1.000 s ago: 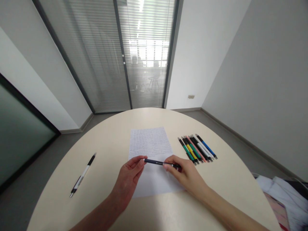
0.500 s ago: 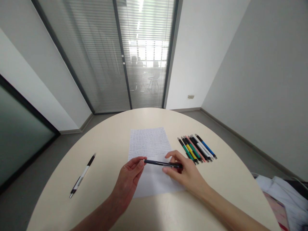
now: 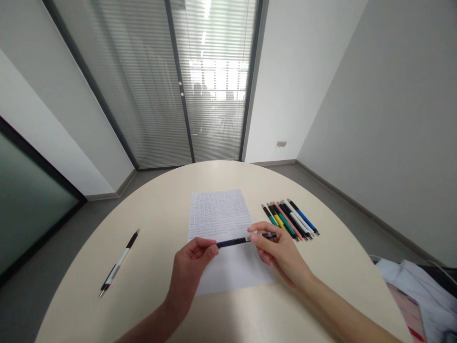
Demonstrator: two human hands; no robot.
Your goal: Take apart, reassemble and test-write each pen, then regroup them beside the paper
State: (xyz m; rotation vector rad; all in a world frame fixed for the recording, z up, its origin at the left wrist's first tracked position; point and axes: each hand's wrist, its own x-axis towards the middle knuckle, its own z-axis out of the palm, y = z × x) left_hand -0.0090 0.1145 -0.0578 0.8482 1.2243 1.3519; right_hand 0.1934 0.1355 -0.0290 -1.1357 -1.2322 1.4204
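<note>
- Left hand (image 3: 189,269): closed in a pinch, thumb and fingertips (image 3: 210,250) gripping the left end of a dark blue pen (image 3: 232,243), just above the paper
- Right hand (image 3: 280,257): also closed on the same pen, thumb and bent fingers around its right end
- Between the hands: pen lying almost level, rising slightly toward the right hand, held clear of the paper as far as the view shows
- Directly under both hands: sheet of paper (image 3: 217,214), upper part densely handwritten, lower part blank
- Just beyond the right hand: row of coloured pens (image 3: 289,221), side by side on the tabletop, with green, yellow, pink, white and blue barrels
- Well left of the left hand: black-and-white pen (image 3: 117,262), lying alone at a slant
- Beneath the hands and everything nearby: rounded cream table (image 3: 153,190)
- Far right of the right hand, beyond the table edge: white fabric (image 3: 410,281) over something pink, too blurred to identify
- Far ahead of both hands: glass door (image 3: 214,95) with slatted blinds
</note>
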